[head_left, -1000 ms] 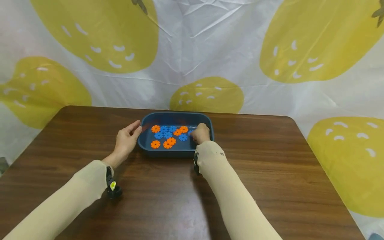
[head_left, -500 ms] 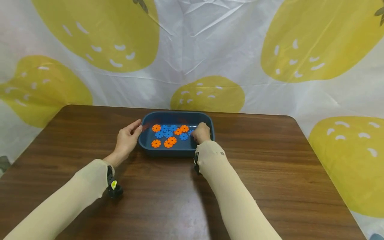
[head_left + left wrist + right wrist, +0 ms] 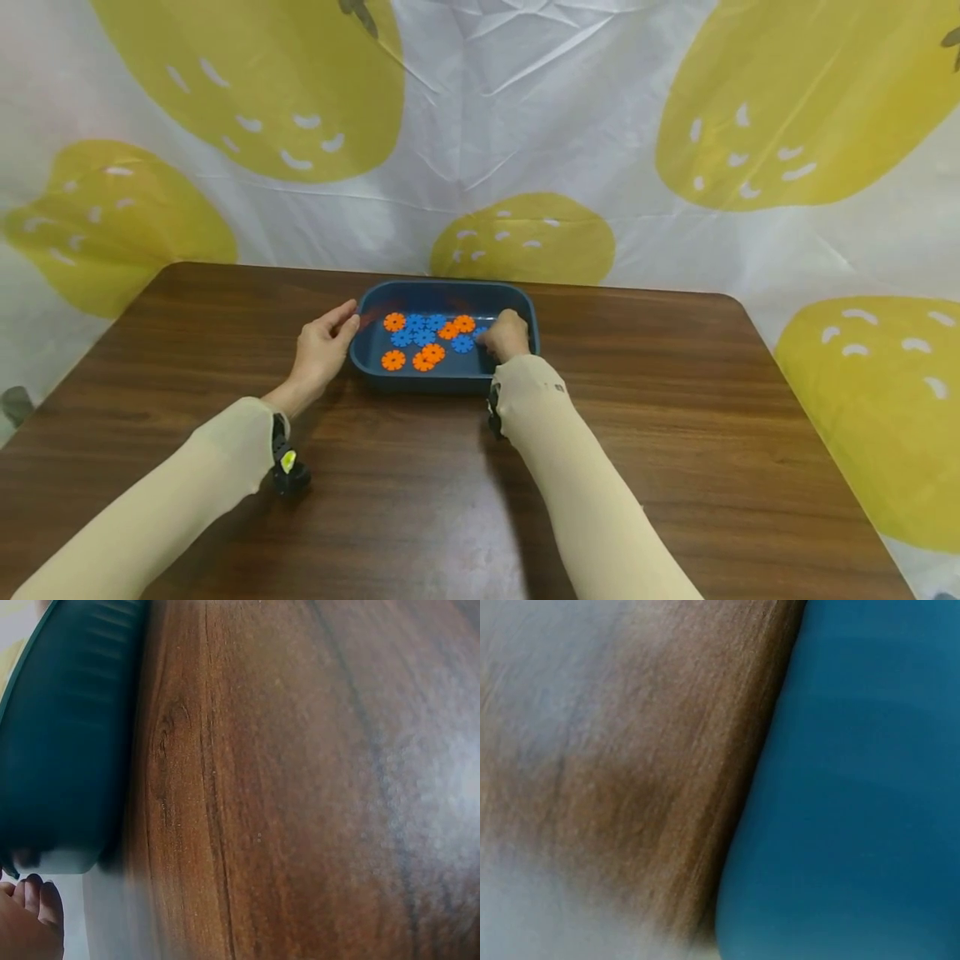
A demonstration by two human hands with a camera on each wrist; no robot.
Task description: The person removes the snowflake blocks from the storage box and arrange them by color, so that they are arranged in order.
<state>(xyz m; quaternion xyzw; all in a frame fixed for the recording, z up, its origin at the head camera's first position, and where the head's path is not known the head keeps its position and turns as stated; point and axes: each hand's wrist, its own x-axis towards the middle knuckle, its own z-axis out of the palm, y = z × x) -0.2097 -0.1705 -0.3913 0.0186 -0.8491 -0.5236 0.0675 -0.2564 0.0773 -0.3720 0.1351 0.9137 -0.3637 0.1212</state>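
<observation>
A dark blue plastic tray [image 3: 435, 383] stands near the table's far edge, with several orange snowflake discs [image 3: 393, 360] and blue snowflake discs [image 3: 402, 337] lying flat in it. Beside its left end is my left hand [image 3: 318, 346], with extended fingers and thumb at the rim; in the left wrist view its fingertips [image 3: 49, 904] show close to the tray wall. My right hand [image 3: 507, 335] reaches into the tray's right end with curled fingers. A blue disc [image 3: 480, 334] peeks out at its fingertips, which are mostly hidden by the hand.
The brown wooden table [image 3: 675, 442] runs along a white cloth [image 3: 517, 117] printed with large yellow fruit, hanging behind its far edge. Black wrist cameras are strapped at both sleeves. The right wrist view shows mainly the tray's outer wall [image 3: 855, 787].
The whole head view shifts slightly to one side. Both hands, the tray and the discs keep the same places relative to one another.
</observation>
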